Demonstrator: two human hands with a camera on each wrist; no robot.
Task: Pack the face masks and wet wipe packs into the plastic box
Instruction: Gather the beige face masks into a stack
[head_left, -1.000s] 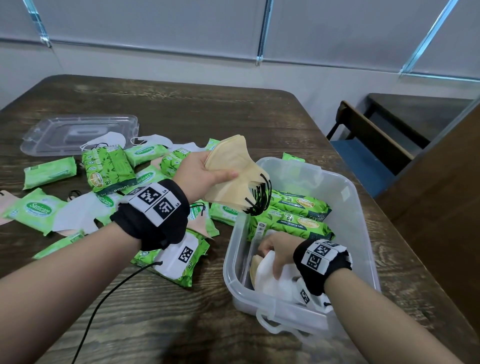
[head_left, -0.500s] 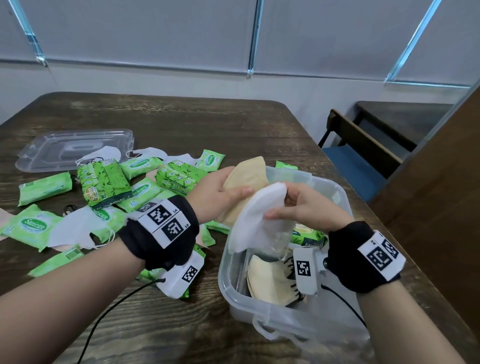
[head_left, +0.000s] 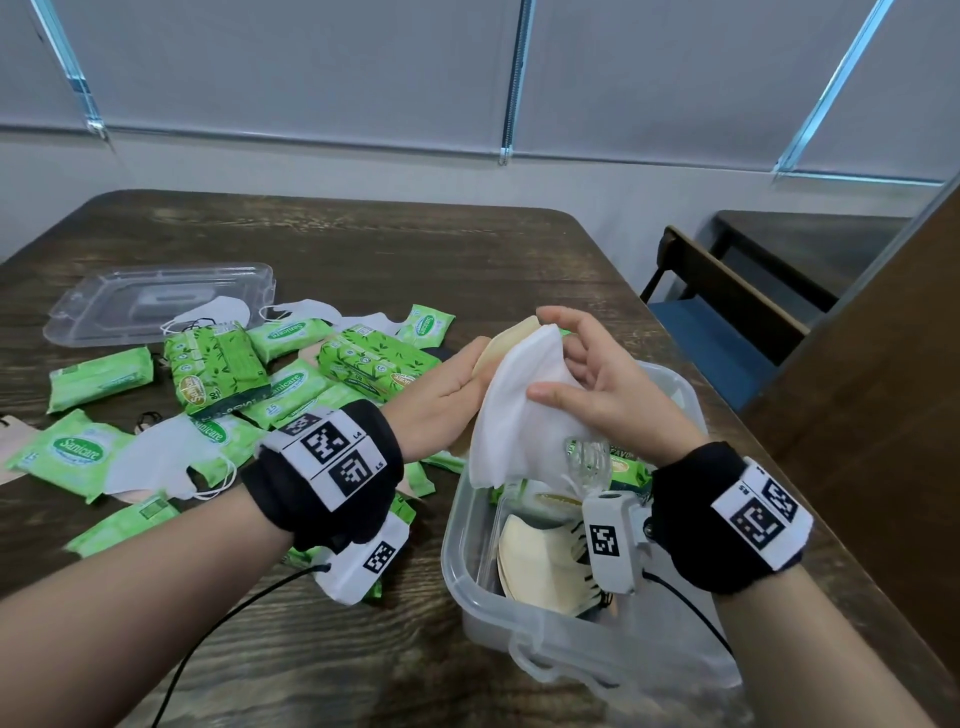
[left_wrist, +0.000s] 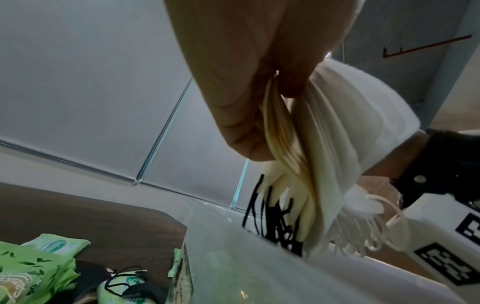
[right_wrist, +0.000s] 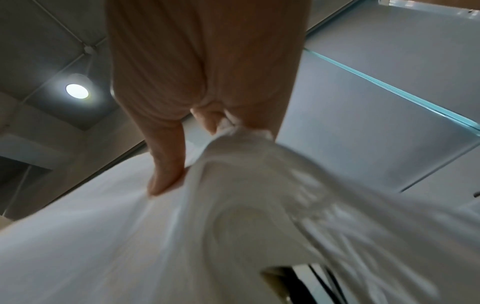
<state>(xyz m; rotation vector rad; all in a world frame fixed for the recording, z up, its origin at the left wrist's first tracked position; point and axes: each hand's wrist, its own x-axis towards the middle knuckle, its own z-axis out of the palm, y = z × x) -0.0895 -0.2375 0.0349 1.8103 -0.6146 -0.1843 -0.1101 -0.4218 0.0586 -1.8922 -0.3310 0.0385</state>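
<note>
Above the clear plastic box (head_left: 467, 597), my left hand (head_left: 449, 397) grips a stack of beige masks (head_left: 511, 335) with black ear loops (left_wrist: 275, 222). Pressed against that stack is a bundle of white masks (head_left: 524, 410), which my right hand (head_left: 597, 384) pinches between thumb and fingers (right_wrist: 166, 164). In the left wrist view the beige masks (left_wrist: 283, 144) and the white masks (left_wrist: 345, 148) hang side by side over the box wall (left_wrist: 259, 273). More beige masks (head_left: 540, 561) and green wet wipe packs (head_left: 623, 467) lie inside the box.
Several green wet wipe packs (head_left: 218, 374) and loose white masks (head_left: 156, 462) are scattered on the wooden table (head_left: 415, 260) left of the box. The clear lid (head_left: 104, 301) lies at the far left. A chair (head_left: 727, 312) stands beyond the table's right edge.
My right hand lifted the white masks out of the box and brought them up against the beige stack held in my left hand. The camera view tilted upward.
</note>
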